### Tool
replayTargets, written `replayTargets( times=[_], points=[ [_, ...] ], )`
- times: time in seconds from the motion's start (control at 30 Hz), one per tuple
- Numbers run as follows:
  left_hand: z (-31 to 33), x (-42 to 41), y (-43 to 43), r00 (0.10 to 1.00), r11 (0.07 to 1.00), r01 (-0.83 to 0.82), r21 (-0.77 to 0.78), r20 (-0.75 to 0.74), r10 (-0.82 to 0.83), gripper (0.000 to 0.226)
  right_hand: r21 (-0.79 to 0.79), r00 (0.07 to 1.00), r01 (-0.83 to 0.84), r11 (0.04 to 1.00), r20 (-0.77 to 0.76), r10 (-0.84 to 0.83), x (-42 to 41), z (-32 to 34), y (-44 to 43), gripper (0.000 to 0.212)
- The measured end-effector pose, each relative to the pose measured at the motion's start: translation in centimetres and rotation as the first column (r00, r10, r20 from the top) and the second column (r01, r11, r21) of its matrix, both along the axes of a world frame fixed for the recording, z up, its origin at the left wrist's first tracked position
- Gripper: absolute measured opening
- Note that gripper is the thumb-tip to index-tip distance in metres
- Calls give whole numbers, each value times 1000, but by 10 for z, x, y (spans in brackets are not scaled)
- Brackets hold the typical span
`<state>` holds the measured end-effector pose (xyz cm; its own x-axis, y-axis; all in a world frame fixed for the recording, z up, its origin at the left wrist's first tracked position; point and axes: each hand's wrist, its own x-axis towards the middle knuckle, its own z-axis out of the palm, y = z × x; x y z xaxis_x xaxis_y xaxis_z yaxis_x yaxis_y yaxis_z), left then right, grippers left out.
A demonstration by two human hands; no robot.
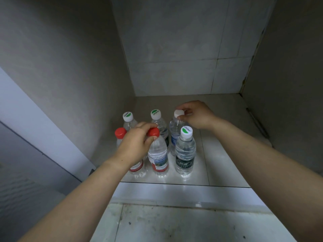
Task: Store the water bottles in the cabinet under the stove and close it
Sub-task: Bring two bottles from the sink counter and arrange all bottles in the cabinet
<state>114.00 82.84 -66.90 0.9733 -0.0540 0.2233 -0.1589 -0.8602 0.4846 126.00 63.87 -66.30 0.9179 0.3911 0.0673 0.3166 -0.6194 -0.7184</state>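
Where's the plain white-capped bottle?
Head view: the white-capped bottle stands back row, right end, behind the green-labelled bottle, cap pinched by the right hand.

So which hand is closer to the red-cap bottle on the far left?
Left. The left hand is right beside that bottle, gripping the neighbouring red cap; the right hand is farther right, pinching a white cap.

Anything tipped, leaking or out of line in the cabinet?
Nothing stands out. All six clear plastic water bottles stand upright and capped, two rows of three, on the dry-looking tiled cabinet floor. The left hand grips the red cap of the front middle bottle; the right hand pinches the white cap of the back right bottle.
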Motion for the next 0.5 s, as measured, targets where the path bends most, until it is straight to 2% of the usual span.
replayTargets(
  times=[0.33,0.5],
  points=[
    [-1,-1,0,1000,999,-7,35,-5,8,37,-39,998,45,998,48,-43,0,-1,-3,27],
    [1,-5,3,1000,994,-12,107,-11,13,39,-62,995,72,995,70,-68,-7,11,-5,44]
  ],
)
